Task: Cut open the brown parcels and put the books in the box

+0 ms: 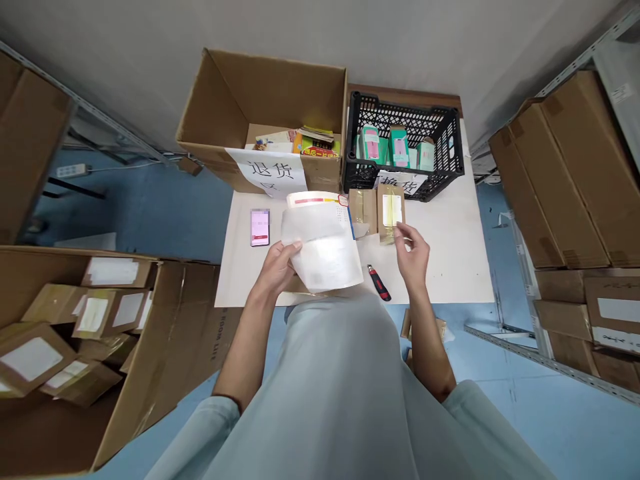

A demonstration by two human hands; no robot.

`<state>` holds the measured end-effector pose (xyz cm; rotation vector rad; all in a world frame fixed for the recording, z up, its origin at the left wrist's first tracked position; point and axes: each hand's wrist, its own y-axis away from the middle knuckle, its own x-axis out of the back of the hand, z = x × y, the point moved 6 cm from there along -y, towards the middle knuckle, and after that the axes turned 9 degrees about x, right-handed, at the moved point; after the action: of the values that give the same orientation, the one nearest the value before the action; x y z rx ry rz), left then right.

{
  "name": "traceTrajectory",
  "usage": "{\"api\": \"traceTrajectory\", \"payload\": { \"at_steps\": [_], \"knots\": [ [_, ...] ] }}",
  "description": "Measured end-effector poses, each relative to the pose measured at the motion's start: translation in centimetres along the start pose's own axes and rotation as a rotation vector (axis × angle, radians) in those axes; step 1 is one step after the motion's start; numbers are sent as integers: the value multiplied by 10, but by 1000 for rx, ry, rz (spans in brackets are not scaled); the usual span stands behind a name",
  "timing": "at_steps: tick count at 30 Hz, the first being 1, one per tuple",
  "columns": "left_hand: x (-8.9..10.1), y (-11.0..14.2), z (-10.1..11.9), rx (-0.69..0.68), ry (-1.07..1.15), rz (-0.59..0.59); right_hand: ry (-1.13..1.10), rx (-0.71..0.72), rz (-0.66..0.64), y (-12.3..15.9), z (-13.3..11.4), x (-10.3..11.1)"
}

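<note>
My left hand (280, 263) is closed on a white sheet of paper (327, 250), thumb on top, near the table's front edge. Behind the sheet shows a printed booklet or card (315, 197) with red and yellow bands and a blue edge; whether the hand grips it too is unclear. My right hand (413, 252) is curled in a pinch, its fingertips at the right edge of a small taped cardboard box (392, 210) with a white label. Anything between those fingers is too small to make out. Beside that box stands a second small carton (363, 208). A red and black utility knife (379, 283) lies between my hands.
On the white table (450, 267) are a phone (260, 227), a large open carton (270, 73) holding booklets, and a black crate (404, 133) holding green boxes. A big carton of parcels (170, 333) stands left; shelves with cardboard boxes (560, 180) stand right.
</note>
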<state>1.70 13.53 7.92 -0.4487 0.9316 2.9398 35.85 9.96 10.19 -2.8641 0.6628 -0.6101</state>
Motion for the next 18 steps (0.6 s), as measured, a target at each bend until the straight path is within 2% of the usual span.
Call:
{"api": "traceTrajectory", "payload": {
  "at_steps": [4,7,9,12,15,18],
  "knots": [
    [-4,1,0,24,-33,-57,-322,-199,-335,13,-17,-46],
    [-7,3,-1,54,-77,-101,-488,-325,-432,21,-24,-66],
    [-6,4,-1,66,-109,-106,-579,-370,-435,24,-30,-70],
    [4,3,1,56,-198,-49,-624,-366,-413,21,-39,-66],
    [20,1,8,-16,-311,47,-556,-266,-355,12,-47,-50],
    [39,2,22,-184,-417,137,-466,-131,-224,0,-54,-26]
  ]
}}
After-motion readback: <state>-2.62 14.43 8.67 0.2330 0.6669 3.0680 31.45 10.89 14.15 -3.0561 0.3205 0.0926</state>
